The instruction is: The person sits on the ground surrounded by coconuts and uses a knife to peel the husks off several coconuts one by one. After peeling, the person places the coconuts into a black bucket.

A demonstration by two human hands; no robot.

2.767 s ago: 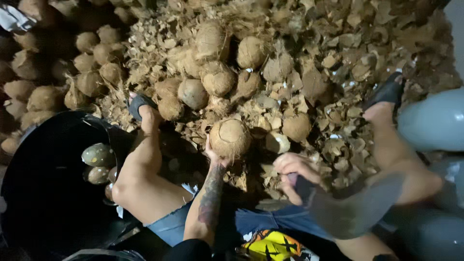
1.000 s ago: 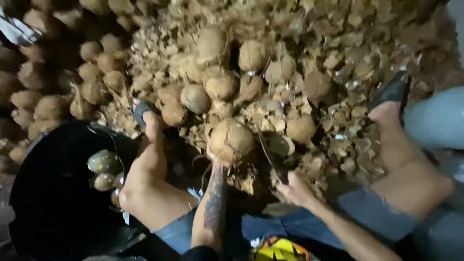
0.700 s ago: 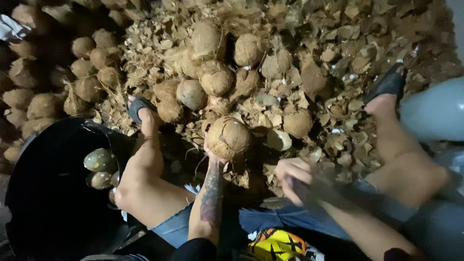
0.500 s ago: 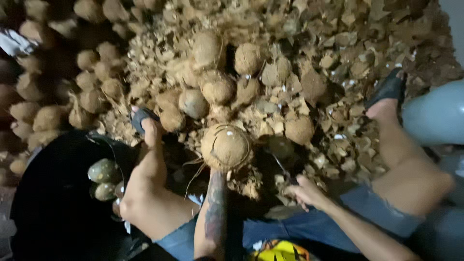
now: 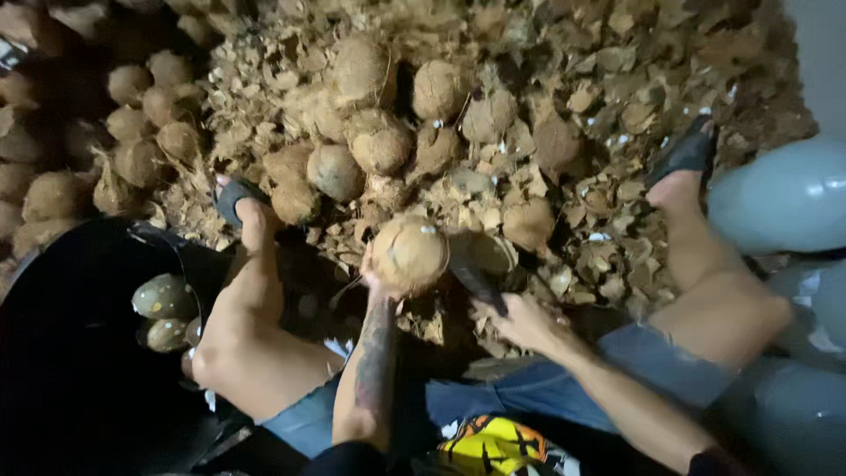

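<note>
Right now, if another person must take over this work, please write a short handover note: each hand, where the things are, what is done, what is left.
Left hand: holds one brown coconut up from below, between the knees.
Right hand: grips a dark blade, its edge at the coconut's right side.
Done: peeled coconuts lie in the black tub at the left; husk chips cover the floor.
Left: the held coconut still has husk; a pile of unpeeled coconuts waits ahead.

A round, brown, fibrous coconut (image 5: 408, 254) sits raised above the husk-strewn floor, its pale scraped face turned up; a dark blade (image 5: 476, 273) lies against its right side, handle pointing down-right
</note>
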